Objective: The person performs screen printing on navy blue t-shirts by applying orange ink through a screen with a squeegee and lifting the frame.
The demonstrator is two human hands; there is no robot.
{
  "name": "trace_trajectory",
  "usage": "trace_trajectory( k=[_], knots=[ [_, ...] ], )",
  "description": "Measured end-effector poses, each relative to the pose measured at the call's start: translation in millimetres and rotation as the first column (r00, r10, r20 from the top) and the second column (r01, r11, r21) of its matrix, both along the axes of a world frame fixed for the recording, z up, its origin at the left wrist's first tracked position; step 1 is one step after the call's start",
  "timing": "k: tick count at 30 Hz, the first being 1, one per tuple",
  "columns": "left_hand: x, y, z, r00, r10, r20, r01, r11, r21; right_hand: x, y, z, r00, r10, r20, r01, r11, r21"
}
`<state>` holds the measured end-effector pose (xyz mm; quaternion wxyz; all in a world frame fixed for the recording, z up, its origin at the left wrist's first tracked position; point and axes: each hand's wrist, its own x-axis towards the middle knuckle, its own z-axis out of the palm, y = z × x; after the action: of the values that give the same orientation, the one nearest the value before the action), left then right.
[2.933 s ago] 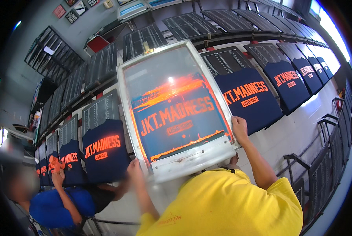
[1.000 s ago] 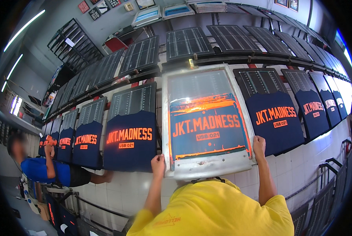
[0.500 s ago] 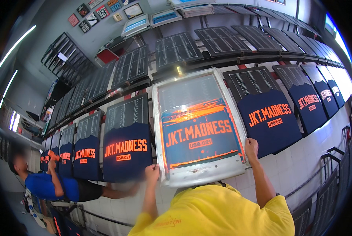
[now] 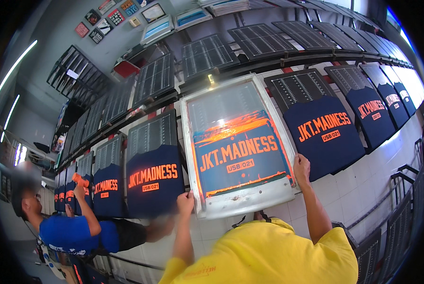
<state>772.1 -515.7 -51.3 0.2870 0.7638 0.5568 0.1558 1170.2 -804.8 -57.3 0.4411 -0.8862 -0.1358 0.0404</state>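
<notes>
The yellow top [image 4: 264, 251] is nearest, its sleeves leading to two bare hands. The left hand [image 4: 185, 202] is curled onto the lower left edge of the screen [image 4: 239, 146]; the right hand [image 4: 302, 168] is closed on the right edge, a little higher. How far the fingers wrap underneath is hidden.

The screen lies in front of the body, in the near row, over navy cloth seen through its mesh; I cannot tell whether it rests flat or is slightly raised. Its metal frame looks rigid and moderately heavy, best carried level by both side rails. The mesh is likely taut and easily dented, so fingers belong on bare metal. Wet-looking orange ink [image 4: 231, 127] lies across the middle and along the inner edges; it would probably make those parts slippery.

Either side, apart from the frame, are a left shirt [image 4: 154, 196] and a right shirt [image 4: 323, 154], both printed orange, on dark boards. A brass-coloured fitting [image 4: 211, 80] stands by the frame's far end. Farther left, a co-worker in blue [image 4: 79, 232] holds an orange tool [image 4: 81, 180]. Beyond are bare boards [image 4: 207, 56] and a dark rack [image 4: 72, 75].
</notes>
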Motion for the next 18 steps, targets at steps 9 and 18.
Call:
trace_trajectory(
  k=[9,18],
  knots=[
    [-12,-54,35,0.926,0.072,0.370,-0.120,0.987,0.107,-49,-7,41,0.718,0.531,0.449,-0.546,0.830,-0.109],
    [-8,-156,27,0.780,-0.243,0.577,0.621,0.411,-0.667,-120,-1,91,0.104,0.980,0.169,-0.708,0.192,-0.680]
  ],
)
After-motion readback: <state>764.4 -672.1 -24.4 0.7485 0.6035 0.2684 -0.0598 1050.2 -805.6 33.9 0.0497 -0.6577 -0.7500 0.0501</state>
